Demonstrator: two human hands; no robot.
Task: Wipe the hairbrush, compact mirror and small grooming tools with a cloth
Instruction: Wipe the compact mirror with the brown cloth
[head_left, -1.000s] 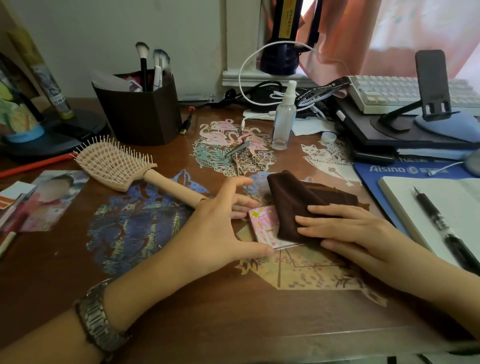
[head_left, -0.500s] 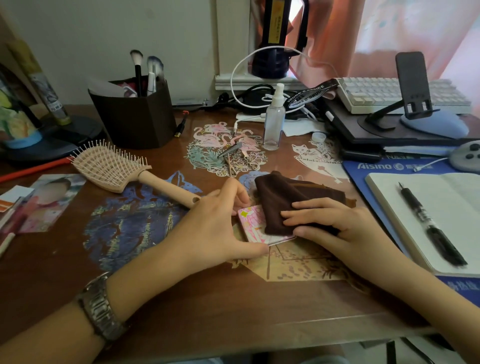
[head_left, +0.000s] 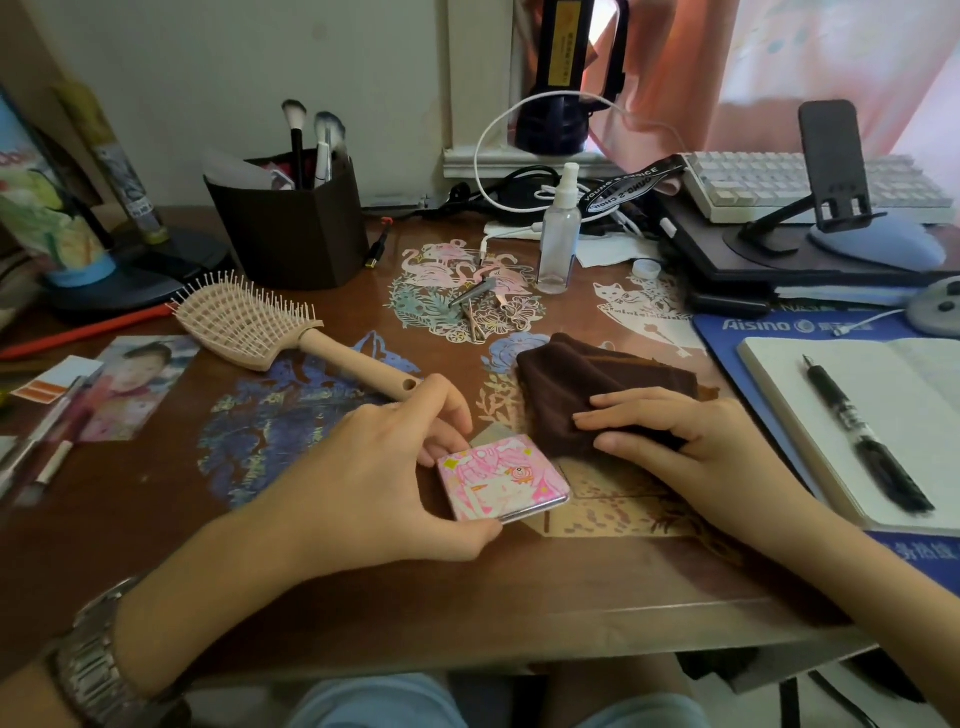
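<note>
- Mid-task, I'd judge: square pink-printed compact mirror (head_left: 503, 478) lies closed on the brown wooden desk (head_left: 363, 613), lid bare.
- Left hand (head_left: 379, 483) pinches mirror by its edges, thumb at near corner.
- Right hand (head_left: 691, 441) grips dark brown folded cloth (head_left: 587, 384) just right of mirror.
- Beige vented plastic hairbrush (head_left: 249, 327) and small metal grooming tools (head_left: 480, 301) lie farther back; wiped or not, can't tell.
- Vs 0.5 s ago: cloth covered mirror's right part; now slid off it.
</note>
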